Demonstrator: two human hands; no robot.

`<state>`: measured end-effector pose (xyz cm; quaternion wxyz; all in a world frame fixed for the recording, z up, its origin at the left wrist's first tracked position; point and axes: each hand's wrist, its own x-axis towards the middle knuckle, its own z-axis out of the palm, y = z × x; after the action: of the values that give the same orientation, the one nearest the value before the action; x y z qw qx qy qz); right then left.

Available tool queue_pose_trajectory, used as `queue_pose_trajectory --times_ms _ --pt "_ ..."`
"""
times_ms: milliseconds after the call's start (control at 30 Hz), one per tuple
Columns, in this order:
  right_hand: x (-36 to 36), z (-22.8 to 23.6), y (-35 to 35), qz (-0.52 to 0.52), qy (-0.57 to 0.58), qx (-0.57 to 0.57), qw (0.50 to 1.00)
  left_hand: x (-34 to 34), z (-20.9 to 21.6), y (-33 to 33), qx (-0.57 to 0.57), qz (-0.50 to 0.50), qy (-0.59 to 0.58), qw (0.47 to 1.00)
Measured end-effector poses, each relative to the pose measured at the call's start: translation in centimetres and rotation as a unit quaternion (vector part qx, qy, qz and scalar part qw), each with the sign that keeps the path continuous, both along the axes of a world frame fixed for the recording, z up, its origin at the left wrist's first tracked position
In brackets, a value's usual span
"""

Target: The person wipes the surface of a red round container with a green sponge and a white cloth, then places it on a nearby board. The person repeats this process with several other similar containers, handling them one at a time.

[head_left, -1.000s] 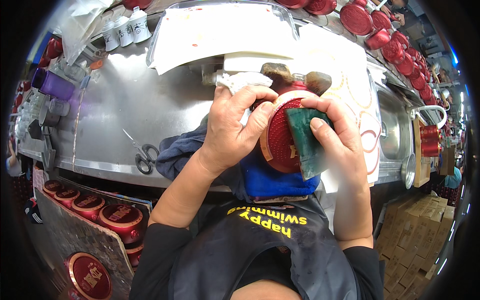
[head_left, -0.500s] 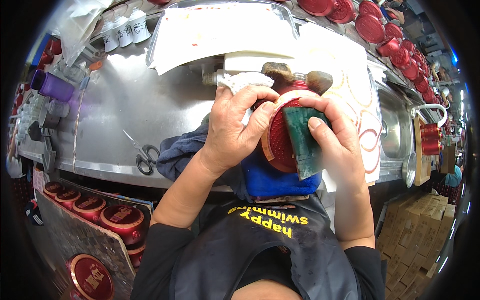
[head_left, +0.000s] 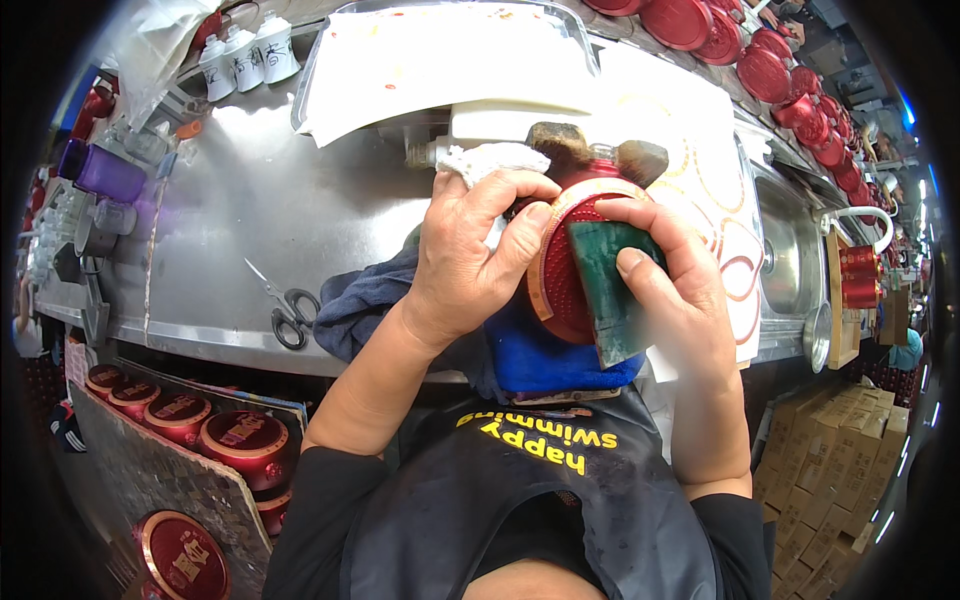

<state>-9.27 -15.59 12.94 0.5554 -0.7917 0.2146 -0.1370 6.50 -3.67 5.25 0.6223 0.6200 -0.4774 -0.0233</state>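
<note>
A round red bottle or jar [head_left: 565, 290] with a dotted face and a gold-orange patterned band [head_left: 538, 285] along its rim lies tilted in front of me. My left hand [head_left: 478, 245] is closed at its left edge, thumb and forefinger at the band. Its curled fingers grip a crumpled white cloth [head_left: 495, 158], which sticks out past the knuckles. In my right hand [head_left: 665, 265] is a flat green scraper [head_left: 605, 285], pinched between thumb and fingers over the red face. The right forefinger reaches the band at the top. Beneath lies a blue cloth [head_left: 560, 360].
Two dark worn blocks [head_left: 642, 162] flank the bottle's neck. Scissors [head_left: 291, 318] and a grey-blue towel [head_left: 365, 300] lie left on the steel table [head_left: 220, 220]. Ring-shaped bands cover a white sheet [head_left: 735, 200] to the right, beside a sink [head_left: 790, 240]. Red containers [head_left: 243, 440] stand lower left.
The scraper and my right hand have shifted slightly downward, and the scraper is tilted a little more. My left hand stays at the rim.
</note>
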Motion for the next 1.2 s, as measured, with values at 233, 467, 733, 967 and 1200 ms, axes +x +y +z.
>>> queue_pose_trajectory --times_ms 233,467,733,967,1200 --pt "0.1 -0.3 0.1 -0.002 -0.014 0.021 1.000 0.1 -0.1 -0.1 -0.019 -0.005 -0.017 1.000" --pt "0.2 -0.2 0.3 -0.025 -0.027 0.047 0.998 0.0 -0.5 -0.2 -0.032 -0.010 -0.014 0.999" --pt "0.3 -0.1 0.2 -0.031 -0.020 0.030 0.999 -0.1 -0.6 -0.2 -0.037 -0.017 -0.011 0.999" --pt "0.1 -0.5 0.2 -0.046 -0.027 0.050 0.997 -0.2 -0.5 -0.3 -0.034 -0.027 -0.024 0.999" --pt "-0.2 -1.1 0.3 -0.049 -0.054 0.109 0.991 -0.3 -0.6 -0.3 -0.027 -0.031 -0.030 0.999"
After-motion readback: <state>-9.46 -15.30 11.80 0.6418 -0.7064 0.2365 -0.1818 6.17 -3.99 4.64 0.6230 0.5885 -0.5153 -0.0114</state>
